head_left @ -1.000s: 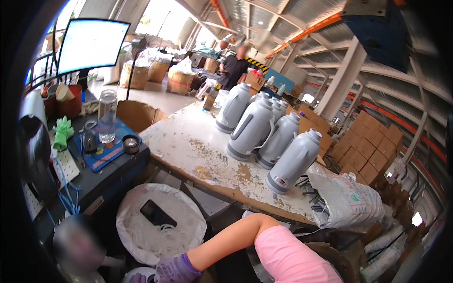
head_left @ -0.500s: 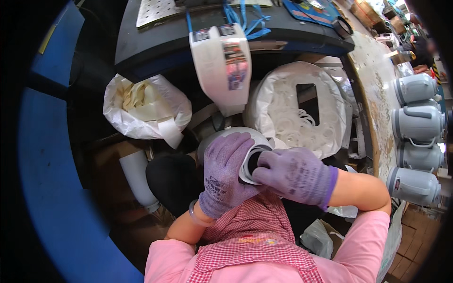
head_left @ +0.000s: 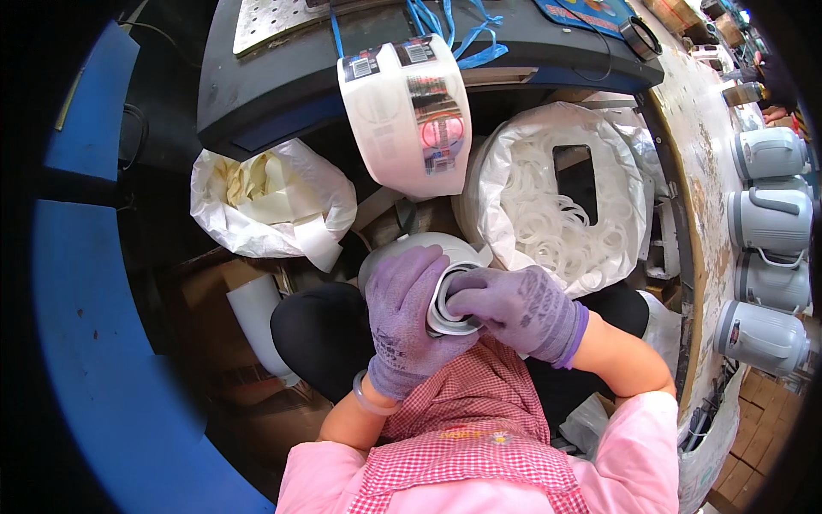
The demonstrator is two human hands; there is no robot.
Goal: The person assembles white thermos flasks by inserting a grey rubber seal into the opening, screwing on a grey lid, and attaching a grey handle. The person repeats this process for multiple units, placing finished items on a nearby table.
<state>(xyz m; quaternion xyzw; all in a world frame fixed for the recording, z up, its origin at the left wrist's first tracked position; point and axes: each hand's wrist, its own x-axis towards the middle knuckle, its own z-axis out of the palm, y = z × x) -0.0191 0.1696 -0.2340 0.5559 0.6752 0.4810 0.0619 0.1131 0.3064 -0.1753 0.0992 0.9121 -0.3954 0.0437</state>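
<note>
A light grey jug [head_left: 462, 248], which looks like a vacuum jug, rests in my lap with its round mouth toward me. My left hand [head_left: 401, 321], in a purple knit glove, wraps around the side of the mouth. Over the opening is my gloved right hand [head_left: 527, 310], its fingers bent together and the tips inside the rim [head_left: 440, 324]. Pale ringed edges show within the mouth. Whatever those fingertips may pinch is hidden.
A white bag [head_left: 490, 193] holds many translucent rings [head_left: 535, 214] and a dark rectangular panel [head_left: 575, 184]. A label roll [head_left: 385, 128] hangs from the dark bench [head_left: 282, 103]. Another bag [head_left: 214, 210] stands left, above a white cylinder [head_left: 254, 321]. Grey jugs [head_left: 771, 218] line the right-hand table; another person's hand [head_left: 775, 113] is beyond.
My right hand has shifted slightly left and deeper over the mouth. The dark interior seen earlier is now mostly covered, with pale rings showing. My left hand keeps its hold.
</note>
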